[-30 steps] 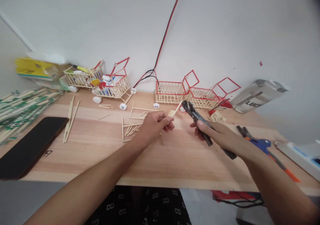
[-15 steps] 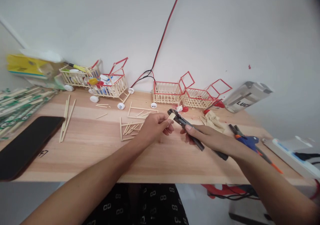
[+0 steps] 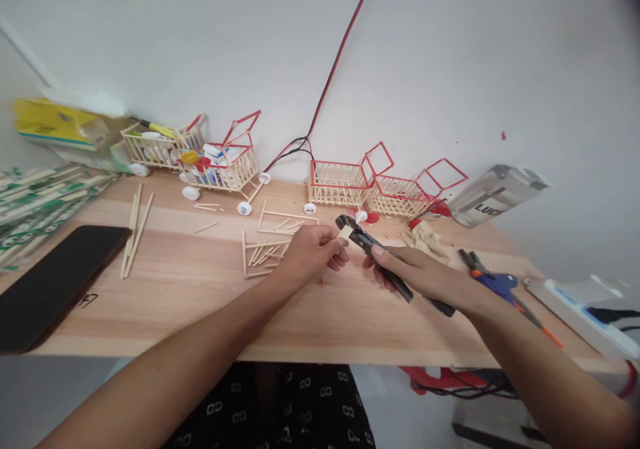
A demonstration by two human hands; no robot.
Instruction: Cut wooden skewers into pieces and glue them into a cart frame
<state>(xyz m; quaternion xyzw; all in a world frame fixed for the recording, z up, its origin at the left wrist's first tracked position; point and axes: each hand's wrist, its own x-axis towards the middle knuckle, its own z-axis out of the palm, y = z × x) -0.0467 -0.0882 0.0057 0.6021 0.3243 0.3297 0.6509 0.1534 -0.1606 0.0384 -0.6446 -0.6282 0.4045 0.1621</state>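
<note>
Between the thumb and fingers of my left hand (image 3: 317, 249) is a small bundle of thin wooden sticks (image 3: 345, 232). Their ends lie at the jaws of black-handled pliers (image 3: 367, 241), which my right hand (image 3: 403, 266) grips by the handles. Whether the jaws touch the sticks I cannot tell. Left of my left hand, stick frames (image 3: 245, 256) rest on the table, with several short cut sticks (image 3: 263, 254) lying inside them. Behind my hands stand a model cart (image 3: 337, 184) of sticks with a red rim and a second such cart (image 3: 397, 196).
At the back left, a stick cart (image 3: 227, 176) holds bottle caps. A phone (image 3: 63, 286), long sticks (image 3: 137, 236) and packaged chopsticks (image 3: 45, 209) lie on the left. Blue pliers (image 3: 495, 286), a power strip (image 3: 583, 316) and a bottle (image 3: 497, 194) marked LUCK are on the right.
The view has shifted slightly. Both hands keep their hold on the sticks and the pliers, almost in the same place.
</note>
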